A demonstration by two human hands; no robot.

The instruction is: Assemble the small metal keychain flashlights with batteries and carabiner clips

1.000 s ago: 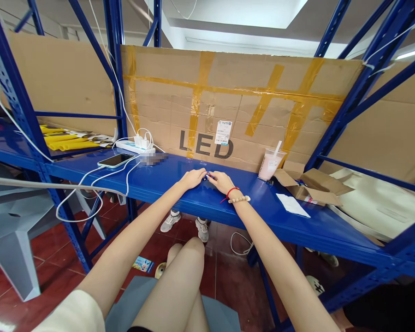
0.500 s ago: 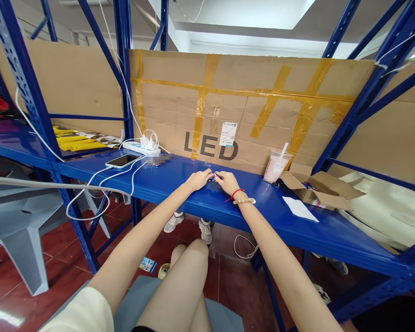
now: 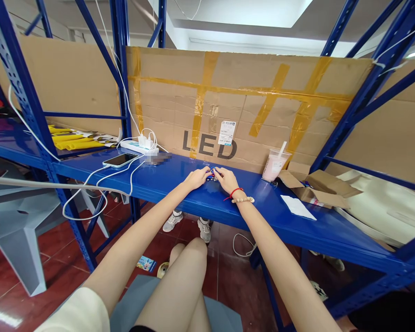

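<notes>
Both my hands meet above the middle of the blue shelf table [image 3: 159, 182]. Between their fingertips is a small blue and red item [image 3: 212, 174] with shiny bits, too small to make out fully. My left hand [image 3: 198, 178] is closed on its left side, fingers curled. My right hand [image 3: 227, 180] pinches it from the right; a red string and a beaded bracelet [image 3: 242, 199] circle that wrist. Behind the hands stands a cardboard sheet [image 3: 180, 110] lettered LED.
A phone [image 3: 120, 160] and a power strip [image 3: 134, 146] with white cables lie left. At right are a pink drink cup [image 3: 274, 166], a white paper [image 3: 297, 207] and an open cardboard box [image 3: 318, 196]. Another person's shoes [image 3: 173, 221] show beneath the table.
My fingertips have shifted slightly around the small item, and more of its blue and red shows between them. The whole view has moved a little.
</notes>
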